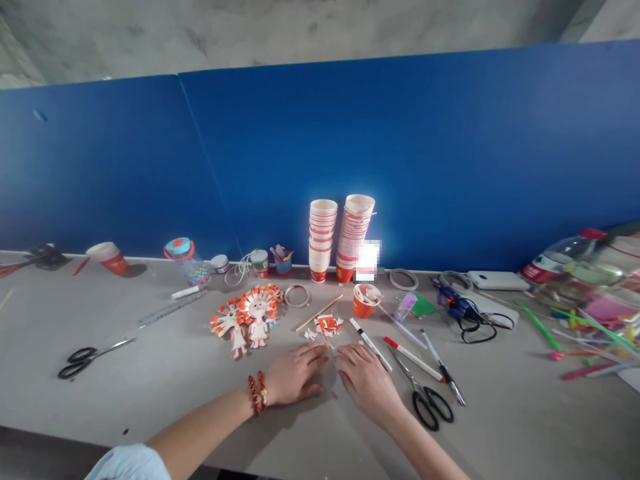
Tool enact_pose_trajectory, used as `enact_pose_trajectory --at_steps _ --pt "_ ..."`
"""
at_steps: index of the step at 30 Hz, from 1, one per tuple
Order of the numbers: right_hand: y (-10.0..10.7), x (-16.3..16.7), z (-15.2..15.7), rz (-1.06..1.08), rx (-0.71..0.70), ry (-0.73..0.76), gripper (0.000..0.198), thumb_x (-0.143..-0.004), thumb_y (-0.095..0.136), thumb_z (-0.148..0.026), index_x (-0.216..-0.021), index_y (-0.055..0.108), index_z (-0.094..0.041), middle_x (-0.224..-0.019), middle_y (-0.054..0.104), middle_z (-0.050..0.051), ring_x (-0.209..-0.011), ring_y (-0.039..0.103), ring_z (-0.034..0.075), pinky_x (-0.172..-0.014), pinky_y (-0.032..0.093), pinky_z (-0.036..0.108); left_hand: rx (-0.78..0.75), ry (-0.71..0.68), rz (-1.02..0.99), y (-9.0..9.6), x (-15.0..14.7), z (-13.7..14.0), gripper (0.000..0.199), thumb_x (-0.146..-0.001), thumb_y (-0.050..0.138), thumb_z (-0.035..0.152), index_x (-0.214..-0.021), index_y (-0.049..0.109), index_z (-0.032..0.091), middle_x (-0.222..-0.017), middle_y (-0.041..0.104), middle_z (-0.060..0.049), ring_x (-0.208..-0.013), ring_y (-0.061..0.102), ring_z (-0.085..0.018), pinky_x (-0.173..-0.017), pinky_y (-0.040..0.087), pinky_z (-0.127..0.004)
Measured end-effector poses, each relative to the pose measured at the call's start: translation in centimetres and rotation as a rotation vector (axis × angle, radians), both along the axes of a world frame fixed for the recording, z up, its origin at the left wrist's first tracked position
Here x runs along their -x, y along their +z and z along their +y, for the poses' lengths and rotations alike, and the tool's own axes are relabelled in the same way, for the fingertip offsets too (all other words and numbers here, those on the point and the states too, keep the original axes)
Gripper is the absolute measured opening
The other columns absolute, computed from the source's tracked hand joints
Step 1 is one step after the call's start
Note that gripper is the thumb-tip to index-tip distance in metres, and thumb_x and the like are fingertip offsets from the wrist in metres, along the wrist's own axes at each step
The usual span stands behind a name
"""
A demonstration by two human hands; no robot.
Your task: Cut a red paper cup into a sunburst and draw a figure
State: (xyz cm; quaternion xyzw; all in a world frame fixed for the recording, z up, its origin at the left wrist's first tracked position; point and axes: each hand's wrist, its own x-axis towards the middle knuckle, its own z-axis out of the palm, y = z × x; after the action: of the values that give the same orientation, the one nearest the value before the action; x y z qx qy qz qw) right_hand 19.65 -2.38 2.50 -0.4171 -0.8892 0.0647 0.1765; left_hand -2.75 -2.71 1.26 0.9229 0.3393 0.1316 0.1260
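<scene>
Palm-Down Before Paper Scraps [329,325]

Resting on the table [175,363] with left hand [296,372] and right hand [369,383] outstretched, gripping nothing visible. Facing the scraps just past the fingertips, between paper dolls [259,331] and white marker [371,345].

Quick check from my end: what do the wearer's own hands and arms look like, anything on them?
Both hands are ungloved. Above the left hand, the wrist wears two strands of red beads with a gold-coloured charm, and a light blue sleeve shows farther up. The right hand has no bracelet, and no sleeve shows on that arm.
</scene>
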Motion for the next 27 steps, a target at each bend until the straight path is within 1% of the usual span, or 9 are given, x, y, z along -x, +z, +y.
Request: enact_pose_trajectory --at_steps 4,6,11,14,15,18,21,25,27 --pt "0.0 1.4 0.6 -0.056 0.034 0.048 0.025 -0.089 0.052 -0.012 -0.11 0.063 -0.02 -0.115 0.067 0.009 -0.106 0.059 0.027 -0.093 0.045 0.045 -0.005 -0.011 0.005 0.5 0.7 -0.7 0.05 -0.093 0.051 0.046 -0.135 0.05 0.019 -0.142 0.051 -0.012 -0.134 0.043 -0.026 -0.113 0.037 -0.041" --pt "-0.3 1.8 0.8 -0.059 0.024 0.049 0.027 -0.089 0.051 -0.011 -0.112 0.062 -0.02 -0.118 0.066 0.01 -0.106 0.058 0.028 -0.089 0.046 0.045 -0.026 0.038 0.003 0.9 1.6 -1.4 0.044 -0.092 0.054 0.037 -0.132 0.052 0.019 -0.141 0.052 -0.012 -0.133 0.045 -0.026 -0.112 0.039 -0.04" --pt "-1.6 1.1 0.7 0.107 0.036 0.134 0.027 -0.09 0.048 -0.01 -0.109 0.063 -0.02 -0.111 0.068 0.009 -0.102 0.06 0.026 -0.089 0.049 0.041 -0.177 0.337 -0.014 1.0 5.6 -3.0 0.029 -0.095 0.046 0.024 -0.12 0.06 0.024 -0.132 0.06 -0.008 -0.122 0.055 -0.024 -0.114 0.035 -0.048" --pt "-2.1 0.3 0.6 0.192 0.082 0.183 0.024 -0.094 0.044 -0.013 -0.1 0.065 -0.021 -0.105 0.068 0.008 -0.097 0.061 0.023 -0.087 0.049 0.038 -0.305 0.596 0.037 -0.1 8.5 -3.4 0.034 -0.094 0.047 0.028 -0.125 0.059 0.024 -0.141 0.052 -0.01 -0.129 0.049 -0.029 -0.113 0.032 -0.055" --pt "-2.1 0.2 0.6 0.208 0.098 0.185 0.024 -0.095 0.043 -0.014 -0.098 0.065 -0.021 -0.103 0.069 0.008 -0.095 0.062 0.023 -0.085 0.05 0.037 -0.321 0.632 0.079 -0.6 9.5 -3.4 0.039 -0.094 0.049 0.032 -0.131 0.055 0.024 -0.146 0.047 -0.01 -0.133 0.045 -0.031 -0.113 0.031 -0.056" --pt "-2.2 0.0 0.7 0.236 0.137 0.18 0.023 -0.096 0.042 -0.016 -0.098 0.064 -0.022 -0.099 0.069 0.008 -0.092 0.062 0.022 -0.083 0.05 0.036 -0.319 0.663 0.162 -2.1 11.8 -3.2 0.053 -0.093 0.05 0.043 -0.141 0.045 0.021 -0.15 0.042 -0.013 -0.137 0.04 -0.032 -0.111 0.034 -0.054" --pt "-2.2 -0.1 0.9 0.255 0.145 0.178 0.022 -0.096 0.043 -0.018 -0.097 0.064 -0.022 -0.096 0.07 0.008 -0.089 0.064 0.022 -0.081 0.051 0.035 -0.308 0.646 0.196 -2.5 12.9 -2.7 0.056 -0.094 0.049 0.044 -0.143 0.041 0.018 -0.15 0.042 -0.013 -0.138 0.039 -0.031 -0.112 0.034 -0.052" --pt "-2.3 -0.3 1.2 0.28 0.12 0.161 0.022 -0.096 0.044 -0.019 -0.096 0.065 -0.023 -0.093 0.071 0.007 -0.086 0.066 0.022 -0.079 0.052 0.034 -0.313 0.669 0.127 -1.0 12.3 -1.5 0.035 -0.096 0.047 0.033 -0.128 0.055 0.021 -0.144 0.048 -0.011 -0.129 0.047 -0.028 -0.106 0.039 -0.047" --pt "-2.5 -0.4 1.2 0.285 0.104 0.149 0.022 -0.096 0.045 -0.02 -0.098 0.066 -0.024 -0.093 0.072 0.008 -0.086 0.067 0.022 -0.079 0.053 0.035 -0.289 0.711 0.104 -0.1 11.5 -0.5 0.026 -0.097 0.043 0.024 -0.114 0.063 0.023 -0.128 0.058 -0.009 -0.116 0.054 -0.026 -0.097 0.045 -0.043"
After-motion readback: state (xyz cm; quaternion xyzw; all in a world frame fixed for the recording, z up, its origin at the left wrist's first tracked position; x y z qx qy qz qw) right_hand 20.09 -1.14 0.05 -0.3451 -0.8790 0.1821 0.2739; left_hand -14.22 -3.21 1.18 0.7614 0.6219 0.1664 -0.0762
